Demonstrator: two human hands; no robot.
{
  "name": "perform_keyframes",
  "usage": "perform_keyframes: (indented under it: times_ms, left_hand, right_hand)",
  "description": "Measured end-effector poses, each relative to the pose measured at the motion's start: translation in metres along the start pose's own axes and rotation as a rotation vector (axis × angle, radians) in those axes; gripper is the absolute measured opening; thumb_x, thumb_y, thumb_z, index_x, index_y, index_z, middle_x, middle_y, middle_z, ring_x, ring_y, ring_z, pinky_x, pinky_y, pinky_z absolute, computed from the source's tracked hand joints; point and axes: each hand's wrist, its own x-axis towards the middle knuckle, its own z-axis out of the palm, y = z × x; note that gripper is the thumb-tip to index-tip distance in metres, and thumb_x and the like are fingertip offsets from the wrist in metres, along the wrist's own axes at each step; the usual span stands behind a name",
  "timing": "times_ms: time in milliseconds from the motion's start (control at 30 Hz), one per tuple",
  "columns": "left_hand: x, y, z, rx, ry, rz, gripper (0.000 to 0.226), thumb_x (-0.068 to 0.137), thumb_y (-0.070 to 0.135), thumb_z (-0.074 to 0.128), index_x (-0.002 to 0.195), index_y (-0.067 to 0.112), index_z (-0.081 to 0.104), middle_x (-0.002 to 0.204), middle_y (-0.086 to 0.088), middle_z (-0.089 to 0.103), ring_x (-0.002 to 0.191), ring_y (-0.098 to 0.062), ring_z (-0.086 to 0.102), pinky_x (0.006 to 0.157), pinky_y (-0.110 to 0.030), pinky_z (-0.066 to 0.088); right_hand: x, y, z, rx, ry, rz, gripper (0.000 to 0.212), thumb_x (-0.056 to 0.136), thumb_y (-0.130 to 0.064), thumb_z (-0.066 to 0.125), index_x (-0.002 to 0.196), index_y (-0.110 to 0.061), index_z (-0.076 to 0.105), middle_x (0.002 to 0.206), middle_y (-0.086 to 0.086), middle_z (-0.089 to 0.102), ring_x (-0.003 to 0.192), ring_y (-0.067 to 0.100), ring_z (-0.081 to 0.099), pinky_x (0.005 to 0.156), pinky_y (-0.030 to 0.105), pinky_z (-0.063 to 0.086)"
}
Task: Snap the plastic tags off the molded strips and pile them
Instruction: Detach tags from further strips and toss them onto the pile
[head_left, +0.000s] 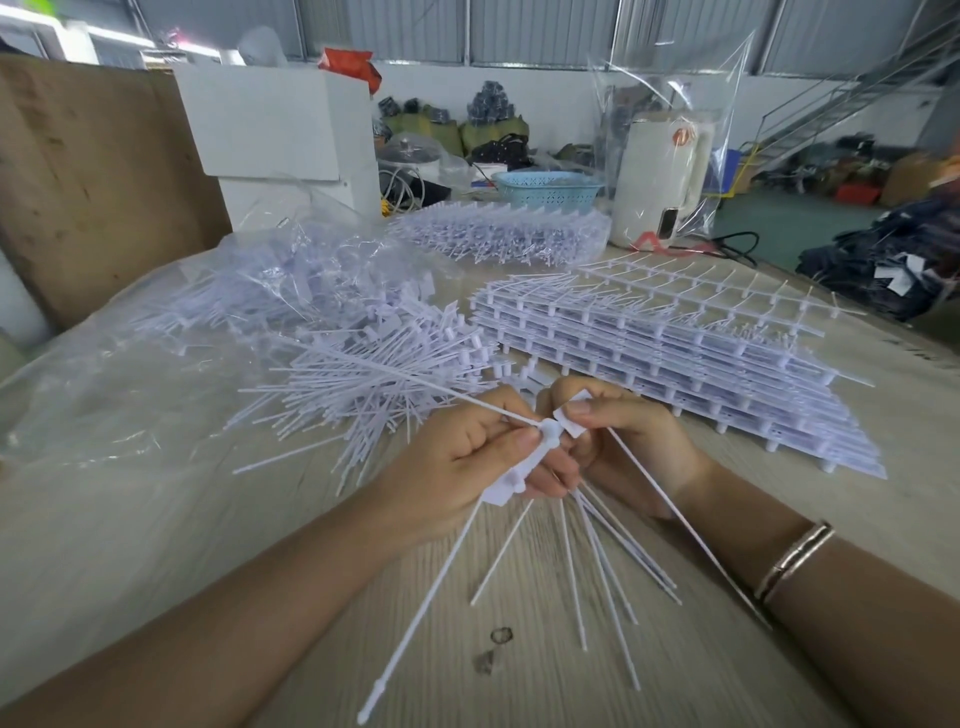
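Holding a molded strip (524, 470) of white tags in my left hand (467, 467), fingers curled round it, I pinch one flat tag (571, 418) at its top end between the thumb and fingers of my right hand (618, 431). Thin tails fan down toward me over the wooden surface (156, 519). Loose snapped tags lie in a pile (363, 384) just beyond my left hand, and a stack of uncut strips (675, 358) sits beyond my right.

Both forearms cut off at six o'clock, left hand (467, 457) covering its bundle of tags (511, 480) — count unclear, far clutter (457, 130) at twelve o'clock blurred
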Motion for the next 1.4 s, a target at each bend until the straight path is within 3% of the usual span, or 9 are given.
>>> perform_keyframes:
  times_ms: [167,300,467,567,767,867,967,1200,1400]
  left_hand:
    - [-0.001,-0.003,-0.003,-0.035,-0.077,-0.001,0.010,0.091,0.008,0.044,0.091,0.000,0.050,0.081,-0.008,0.072,0.076,-0.022,0.070,0.068,-0.031,0.058]
    - [-0.001,0.008,-0.019,-0.130,-0.003,0.024,0.009,0.090,0.012,0.047,0.090,0.008,0.055,0.096,-0.013,0.072,0.084,-0.029,0.070,0.072,-0.037,0.058]
    - [-0.004,0.007,-0.031,0.195,0.248,0.088,0.007,0.083,0.022,0.061,0.088,0.022,0.066,0.083,-0.001,0.073,0.073,-0.014,0.069,0.063,-0.026,0.056]
    - [-0.005,-0.002,-0.032,0.396,0.314,0.027,0.017,0.074,0.024,0.070,0.083,0.038,0.068,0.086,0.000,0.070,0.075,-0.007,0.064,0.067,-0.021,0.053]
    - [-0.003,-0.007,-0.027,0.929,0.229,0.177,0.019,0.078,0.023,0.073,0.094,0.021,0.064,0.086,0.010,0.066,0.079,-0.002,0.060,0.066,-0.016,0.045]
    - [-0.002,-0.008,-0.022,1.031,0.264,0.181,0.033,0.078,0.028,0.073,0.104,0.018,0.056,0.095,0.009,0.058,0.081,0.000,0.056,0.068,-0.015,0.044]
    - [-0.003,-0.007,-0.018,1.027,0.259,0.200,0.042,0.078,0.031,0.073,0.112,0.019,0.051,0.101,0.009,0.054,0.087,0.004,0.055,0.068,-0.010,0.043]
    - [-0.007,0.002,-0.019,1.096,0.135,0.205,0.040,0.087,0.043,0.049,0.117,0.016,0.051,0.109,0.006,0.057,0.097,-0.010,0.056,0.077,-0.039,0.050]
    - [-0.003,-0.002,-0.021,1.204,0.206,0.178,0.026,0.085,0.018,0.065,0.111,0.016,0.058,0.104,0.003,0.064,0.091,-0.017,0.060,0.071,-0.043,0.051]
  right_hand:
    - [0.000,-0.004,0.004,0.061,-0.080,0.042,0.029,0.064,-0.027,0.075,0.053,-0.013,0.052,0.056,0.006,0.047,0.051,0.019,0.046,0.056,0.028,0.040]
    - [-0.001,-0.016,-0.006,0.316,-0.124,0.004,0.022,0.075,-0.019,0.068,0.060,-0.009,0.055,0.070,0.014,0.064,0.067,0.026,0.063,0.073,0.034,0.049]
    - [-0.003,-0.009,-0.012,-0.383,0.218,0.011,0.017,0.081,-0.026,0.056,0.066,-0.019,0.060,0.072,0.008,0.055,0.067,0.018,0.048,0.067,0.027,0.039]
    - [0.003,-0.002,-0.010,-0.923,0.262,-0.027,0.021,0.091,-0.020,0.058,0.071,-0.027,0.060,0.074,-0.010,0.054,0.077,0.014,0.053,0.080,0.031,0.042]
    - [0.006,0.001,-0.010,-1.251,0.377,0.095,0.015,0.090,-0.018,0.060,0.104,-0.025,0.061,0.107,-0.005,0.053,0.107,0.013,0.048,0.089,0.022,0.033]
    - [0.004,-0.003,0.002,-1.233,0.401,-0.089,0.029,0.089,-0.041,0.051,0.100,-0.021,0.068,0.104,-0.009,0.056,0.109,0.016,0.048,0.096,0.034,0.031]
    - [0.001,0.001,0.013,-1.321,0.200,-0.123,0.048,0.083,-0.060,0.035,0.088,-0.029,0.072,0.102,-0.021,0.056,0.109,0.007,0.040,0.096,0.033,0.022]
    - [0.002,-0.003,0.005,-0.624,0.337,-0.093,0.026,0.078,-0.022,0.053,0.065,-0.005,0.068,0.080,-0.012,0.061,0.091,0.013,0.055,0.094,0.039,0.037]
    - [0.000,-0.001,0.012,-0.738,0.308,-0.067,0.027,0.083,-0.028,0.052,0.069,-0.013,0.070,0.078,-0.012,0.061,0.085,0.006,0.055,0.082,0.018,0.039]
